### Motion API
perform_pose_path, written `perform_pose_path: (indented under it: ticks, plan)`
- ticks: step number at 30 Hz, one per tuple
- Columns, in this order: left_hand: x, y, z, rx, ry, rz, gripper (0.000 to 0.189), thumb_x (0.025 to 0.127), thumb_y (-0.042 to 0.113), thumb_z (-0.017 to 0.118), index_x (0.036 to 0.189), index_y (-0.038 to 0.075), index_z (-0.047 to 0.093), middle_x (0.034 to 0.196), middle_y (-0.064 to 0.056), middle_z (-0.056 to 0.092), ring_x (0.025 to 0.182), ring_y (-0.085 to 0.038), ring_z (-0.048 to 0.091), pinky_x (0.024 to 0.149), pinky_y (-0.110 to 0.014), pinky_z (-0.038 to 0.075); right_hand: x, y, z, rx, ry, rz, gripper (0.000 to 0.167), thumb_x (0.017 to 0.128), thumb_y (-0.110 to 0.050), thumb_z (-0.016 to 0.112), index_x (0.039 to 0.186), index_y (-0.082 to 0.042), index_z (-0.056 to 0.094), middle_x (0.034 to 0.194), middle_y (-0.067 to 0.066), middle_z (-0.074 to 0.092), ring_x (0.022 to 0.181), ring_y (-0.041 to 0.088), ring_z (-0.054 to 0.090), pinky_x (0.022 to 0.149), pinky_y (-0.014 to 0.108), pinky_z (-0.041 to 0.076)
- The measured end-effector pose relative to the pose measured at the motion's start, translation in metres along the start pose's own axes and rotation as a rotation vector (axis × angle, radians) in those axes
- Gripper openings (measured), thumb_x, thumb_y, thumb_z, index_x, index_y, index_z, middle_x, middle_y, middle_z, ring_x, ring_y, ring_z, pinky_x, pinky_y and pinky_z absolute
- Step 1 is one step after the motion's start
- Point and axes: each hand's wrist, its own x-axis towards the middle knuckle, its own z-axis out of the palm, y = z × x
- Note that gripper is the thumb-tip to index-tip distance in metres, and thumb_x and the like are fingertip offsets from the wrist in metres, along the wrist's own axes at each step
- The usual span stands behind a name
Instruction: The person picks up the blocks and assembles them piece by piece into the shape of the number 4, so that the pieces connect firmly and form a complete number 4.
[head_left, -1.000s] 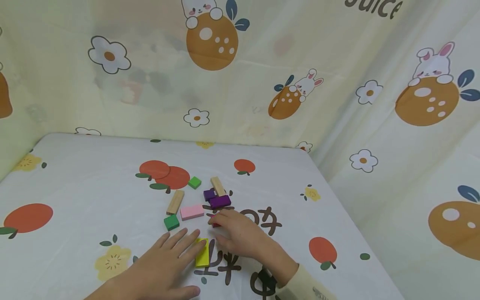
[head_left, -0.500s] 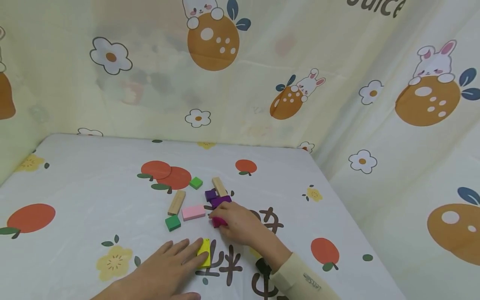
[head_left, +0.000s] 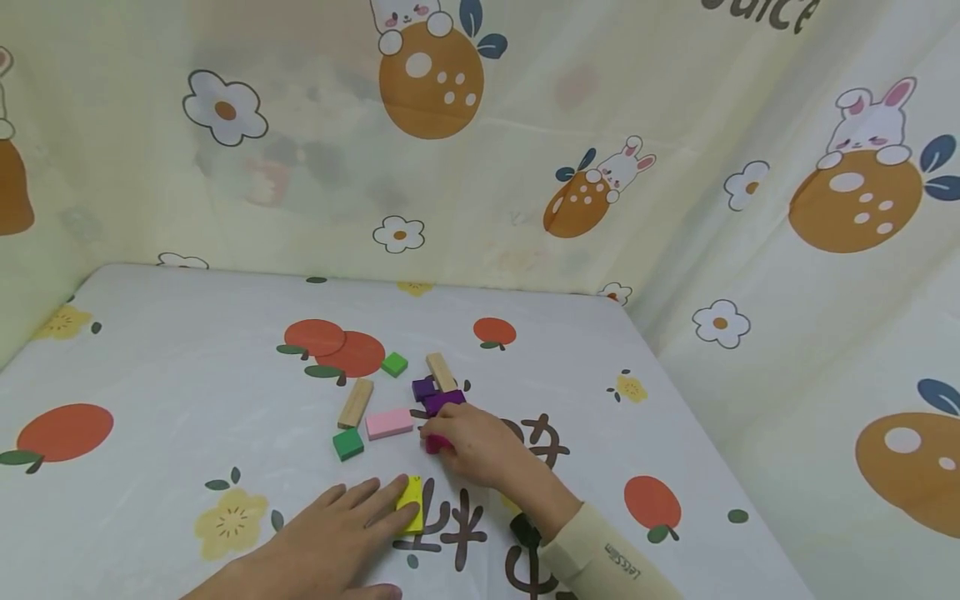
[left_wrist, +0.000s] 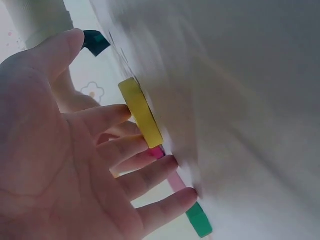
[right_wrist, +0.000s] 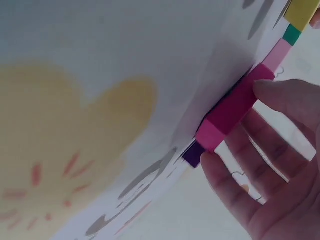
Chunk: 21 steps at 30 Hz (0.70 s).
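Observation:
My left hand (head_left: 333, 529) lies low over the table, fingers spread and fairly straight, its index and middle fingertips at a yellow block (head_left: 412, 492). In the left wrist view that yellow block (left_wrist: 140, 112) stands against those two fingertips. My right hand (head_left: 480, 446) pinches a magenta block (head_left: 435, 444). The right wrist view shows the thumb on one side of the magenta block (right_wrist: 235, 107) and a fingertip at its near end. Just beyond the right fingers are a purple block (head_left: 446, 402) and a smaller dark purple block (head_left: 423, 390).
A pink block (head_left: 389, 424), a dark green block (head_left: 348, 444) and a plain wooden block (head_left: 356, 404) lie left of the right hand. Farther back are a light green block (head_left: 394, 364) and another wooden block (head_left: 441, 372). A black block (head_left: 525, 530) sits beside the right wrist.
My right hand has shifted slightly, its fingers now around the magenta block, which shows more than a second ago. My left hand stays by the yellow block. The head view has shifted slightly.

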Motion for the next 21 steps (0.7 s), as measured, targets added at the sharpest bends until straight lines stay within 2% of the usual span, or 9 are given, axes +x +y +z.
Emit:
perform_pose_path:
  ticks: [10, 17, 21]
  plan:
    - [0.0, 0.0, 0.0, 0.012, 0.006, 0.013, 0.083, 0.091, 0.081, 0.047, 0.156, 0.029, 0.047, 0.167, -0.004, 0.037, 0.147, -0.038, 0.044, 0.112, -0.064, 0.041, 0.006, -0.017, -0.005, 0.012, 0.004, 0.05, 0.033, 0.096, -0.028, 0.073, 0.129, -0.021, 0.073, 0.112, -0.001, 0.07, 0.094, 0.014, 0.063, 0.088, 0.029, 0.059]
    - [0.0, 0.0, -0.001, 0.012, -0.01, 0.009, 0.084, 0.091, 0.081, 0.048, 0.156, 0.03, 0.046, 0.168, -0.003, 0.036, 0.147, -0.038, 0.044, 0.113, -0.064, 0.041, 0.013, -0.032, -0.006, 0.088, -0.002, 0.14, 0.034, 0.094, -0.033, 0.075, 0.125, -0.02, 0.073, 0.113, 0.001, 0.071, 0.1, 0.016, 0.065, 0.087, 0.032, 0.061]
    - [0.0, 0.001, -0.002, 0.004, -0.017, 0.004, 0.084, 0.09, 0.081, 0.049, 0.157, 0.03, 0.046, 0.168, -0.002, 0.035, 0.148, -0.038, 0.043, 0.113, -0.065, 0.04, 0.018, -0.038, -0.004, 0.128, -0.02, 0.199, 0.035, 0.093, -0.032, 0.076, 0.125, -0.019, 0.072, 0.111, 0.002, 0.069, 0.096, 0.016, 0.063, 0.082, 0.031, 0.061]
